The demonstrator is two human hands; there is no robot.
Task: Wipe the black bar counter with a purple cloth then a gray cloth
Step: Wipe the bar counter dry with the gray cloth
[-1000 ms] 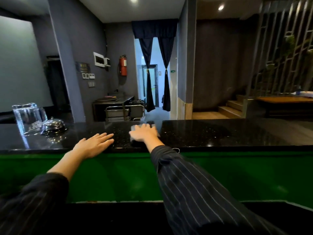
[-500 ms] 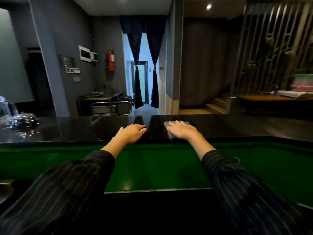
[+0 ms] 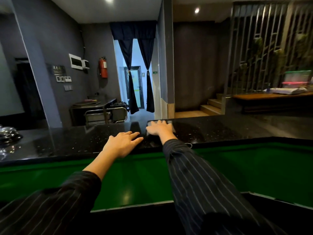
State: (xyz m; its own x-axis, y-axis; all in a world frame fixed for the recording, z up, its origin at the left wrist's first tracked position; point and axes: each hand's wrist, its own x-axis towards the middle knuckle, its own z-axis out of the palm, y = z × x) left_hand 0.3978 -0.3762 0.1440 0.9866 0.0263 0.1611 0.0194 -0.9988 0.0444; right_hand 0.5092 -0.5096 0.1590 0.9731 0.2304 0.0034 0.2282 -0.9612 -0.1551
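Observation:
The black speckled bar counter [image 3: 67, 143] runs across the view above a green front panel. My right hand [image 3: 159, 128] lies flat, pressing a gray cloth [image 3: 170, 123] onto the counter near its far edge; only the cloth's edges show around my fingers. My left hand [image 3: 122, 143] rests palm down on the counter's near edge, fingers spread, holding nothing. No purple cloth is in view.
A shiny metal bell [image 3: 8, 133] sits at the counter's far left. Behind the counter stand a metal trolley [image 3: 103, 114] and a curtained doorway [image 3: 137, 89]. Steps [image 3: 210, 106] and a wooden table [image 3: 271, 97] lie to the right.
My right hand has slid the gray cloth rightward along the counter and then out toward its far edge. My left hand followed along the near edge. The glass jug has left the view.

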